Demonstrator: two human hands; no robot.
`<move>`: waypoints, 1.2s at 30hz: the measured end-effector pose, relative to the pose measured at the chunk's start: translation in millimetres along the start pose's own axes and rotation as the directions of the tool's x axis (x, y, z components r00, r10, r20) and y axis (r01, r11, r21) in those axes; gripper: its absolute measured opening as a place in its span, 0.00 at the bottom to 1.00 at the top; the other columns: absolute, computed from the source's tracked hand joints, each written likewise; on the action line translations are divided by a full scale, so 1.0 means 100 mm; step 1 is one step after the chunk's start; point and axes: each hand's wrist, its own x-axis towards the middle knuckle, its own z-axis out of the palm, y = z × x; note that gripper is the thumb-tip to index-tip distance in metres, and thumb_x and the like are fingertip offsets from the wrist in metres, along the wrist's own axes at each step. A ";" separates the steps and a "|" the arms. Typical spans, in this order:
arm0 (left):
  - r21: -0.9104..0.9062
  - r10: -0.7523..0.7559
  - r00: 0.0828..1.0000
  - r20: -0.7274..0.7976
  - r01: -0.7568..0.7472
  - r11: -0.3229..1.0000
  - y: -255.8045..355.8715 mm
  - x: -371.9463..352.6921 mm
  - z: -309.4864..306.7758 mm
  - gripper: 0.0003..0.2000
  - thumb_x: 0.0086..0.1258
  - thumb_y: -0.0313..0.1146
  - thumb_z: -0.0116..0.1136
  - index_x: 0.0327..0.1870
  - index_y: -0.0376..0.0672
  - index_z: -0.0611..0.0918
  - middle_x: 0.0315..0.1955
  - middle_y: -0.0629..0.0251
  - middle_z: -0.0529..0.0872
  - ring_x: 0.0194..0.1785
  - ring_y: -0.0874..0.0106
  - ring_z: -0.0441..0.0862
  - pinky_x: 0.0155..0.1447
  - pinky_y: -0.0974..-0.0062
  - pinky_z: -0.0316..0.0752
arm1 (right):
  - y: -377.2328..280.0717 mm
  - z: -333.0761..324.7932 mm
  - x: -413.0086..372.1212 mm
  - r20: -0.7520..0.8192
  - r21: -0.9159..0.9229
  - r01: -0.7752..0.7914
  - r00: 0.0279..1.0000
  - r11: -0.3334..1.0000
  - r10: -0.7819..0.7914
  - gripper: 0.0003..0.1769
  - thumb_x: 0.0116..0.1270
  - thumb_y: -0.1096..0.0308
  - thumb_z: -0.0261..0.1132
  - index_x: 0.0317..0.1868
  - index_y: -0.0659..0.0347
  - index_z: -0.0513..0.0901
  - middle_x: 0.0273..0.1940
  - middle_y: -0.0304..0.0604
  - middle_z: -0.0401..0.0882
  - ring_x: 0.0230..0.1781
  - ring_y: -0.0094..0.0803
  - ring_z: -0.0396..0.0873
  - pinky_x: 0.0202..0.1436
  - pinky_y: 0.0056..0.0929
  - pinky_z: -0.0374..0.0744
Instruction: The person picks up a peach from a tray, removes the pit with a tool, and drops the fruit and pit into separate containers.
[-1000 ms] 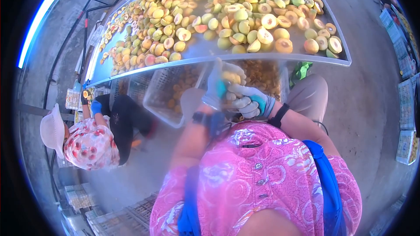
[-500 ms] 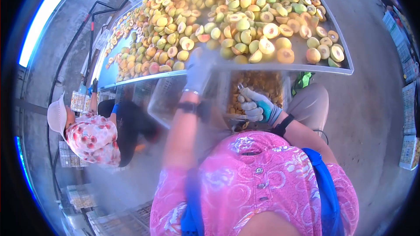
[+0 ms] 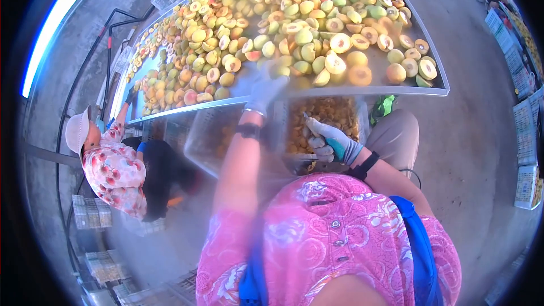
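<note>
Halved yellow-green stone fruits [image 3: 306,37], many with the cut face up, cover a metal-rimmed table [image 3: 391,89]. My left hand [image 3: 266,90], in a pale glove, reaches over the table's near rim beside the fruit. Its fingers are blurred but look spread, with nothing visible in them. Below the rim, my right hand [image 3: 331,139], in a grey and green glove, is closed around a small tool with a metal tip [image 3: 306,116]; the glove hides the rest of it. Under this hand stands a crate holding brownish-orange fruit pieces [image 3: 297,130].
A translucent bin [image 3: 198,144] stands left of the crate, below the table. Farther left, a person in a white hat [image 3: 110,164] reaches to the same table. Stacked crates [image 3: 527,136] line the right side; more crates [image 3: 105,266] stand at lower left.
My left hand has shifted slightly right and down relative to the fruit, near the rim. My right hand stays over the crate with the tool. The whole view has shifted a little.
</note>
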 end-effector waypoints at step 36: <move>-0.972 -0.267 0.953 0.142 0.186 0.147 0.62 -1.17 0.28 0.21 0.76 0.52 0.46 0.39 0.39 0.79 0.37 0.58 0.83 0.41 0.67 0.82 0.47 0.66 0.80 | -0.02 0.53 0.10 -0.092 -0.890 0.109 0.908 0.443 -0.408 0.29 0.77 0.48 0.46 0.57 0.69 0.73 0.46 0.51 0.79 0.47 0.37 0.77 0.55 0.31 0.73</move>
